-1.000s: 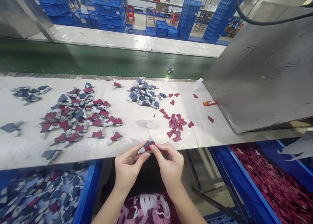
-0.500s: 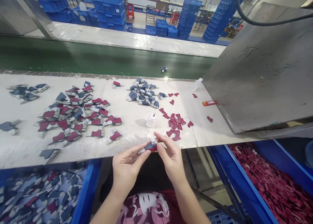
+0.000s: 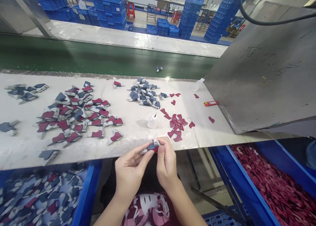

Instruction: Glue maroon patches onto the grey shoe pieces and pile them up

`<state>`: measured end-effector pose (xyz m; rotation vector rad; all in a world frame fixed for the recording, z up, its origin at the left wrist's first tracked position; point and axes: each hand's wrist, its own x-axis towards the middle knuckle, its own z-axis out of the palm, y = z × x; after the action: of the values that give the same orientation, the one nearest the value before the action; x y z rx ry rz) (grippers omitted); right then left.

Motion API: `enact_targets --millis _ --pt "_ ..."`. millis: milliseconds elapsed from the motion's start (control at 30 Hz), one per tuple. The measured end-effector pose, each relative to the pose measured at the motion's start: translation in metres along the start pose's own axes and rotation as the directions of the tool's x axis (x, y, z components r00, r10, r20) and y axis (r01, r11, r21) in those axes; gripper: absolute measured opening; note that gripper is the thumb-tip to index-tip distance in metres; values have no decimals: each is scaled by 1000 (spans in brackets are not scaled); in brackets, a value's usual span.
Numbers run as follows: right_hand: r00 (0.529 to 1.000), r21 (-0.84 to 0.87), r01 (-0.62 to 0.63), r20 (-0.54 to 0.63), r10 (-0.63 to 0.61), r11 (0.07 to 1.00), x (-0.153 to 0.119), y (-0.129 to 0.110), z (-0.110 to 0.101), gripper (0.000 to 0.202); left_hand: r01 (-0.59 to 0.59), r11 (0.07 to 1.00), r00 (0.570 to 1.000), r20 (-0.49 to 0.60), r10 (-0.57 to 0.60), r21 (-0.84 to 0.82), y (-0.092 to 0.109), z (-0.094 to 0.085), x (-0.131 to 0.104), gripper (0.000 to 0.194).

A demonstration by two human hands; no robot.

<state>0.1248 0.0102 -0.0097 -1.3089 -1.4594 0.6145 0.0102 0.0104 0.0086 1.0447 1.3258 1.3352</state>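
Between my two hands, over the table's front edge, is a small plastic part (image 3: 151, 147) in blue, white and maroon. My left hand (image 3: 132, 168) pinches its left end between thumb and fingers. The thumb and curled fingers of my right hand (image 3: 167, 163) close on its right end, by a maroon face mostly hidden by the fingers. Beyond my hands stands a clear dropper bottle (image 3: 152, 120) with a thin dark tip. Loose maroon pieces (image 3: 177, 123) lie scattered to the right of it. Behind the bottle is a pile of blue-and-white parts (image 3: 144, 93).
A heap of maroon-faced parts (image 3: 74, 115) covers the table's left side. Blue bins of parts (image 3: 85, 193) and maroon pieces (image 3: 254, 193) flank me below. Beyond runs a green conveyor (image 3: 111, 59) carrying one part (image 3: 159, 69). A metal panel (image 3: 266, 71) rises at right.
My right hand's fingers have curled in from a more spread pose and now close on the part's right end. The part on the conveyor has shifted left.
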Motion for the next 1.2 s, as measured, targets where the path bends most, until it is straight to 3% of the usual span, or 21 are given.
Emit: enact_targets --millis 133,267,400,533,600,767,933,1100,1200 --pt "994 44 18 110 -23 999 5 1 -9 20 -77 993 997 22 76 88 -4 -2 0 29" --pt "998 51 -48 42 46 998 1 1 1 15 -286 897 958 88 273 336 -10 1 0 20" --pt "983 84 -183 -3 184 980 -3 2 16 14 -324 814 939 62 337 481 -11 6 2 15" --pt "971 134 -241 35 238 961 -1 1 19 18 -314 824 945 72 318 473 -10 2 6 14" --pt "951 235 -308 90 295 922 2 -1 16 21 -276 871 961 89 263 407 -10 -3 9 17" --pt "901 453 -435 223 373 778 8 -3 10 27 -14 985 994 111 -5 175 -10 -13 14 26" --pt "919 361 -394 182 351 845 8 -2 7 48 40 987 997 56 -49 154 -11 -14 15 31" --pt "931 256 -358 163 326 898 7 -5 12 33 65 991 994 76 -74 116 -12 -16 17 32" --pt "959 221 -271 146 243 937 8 -7 16 24 80 996 989 125 -84 34 -7 -20 22 30"
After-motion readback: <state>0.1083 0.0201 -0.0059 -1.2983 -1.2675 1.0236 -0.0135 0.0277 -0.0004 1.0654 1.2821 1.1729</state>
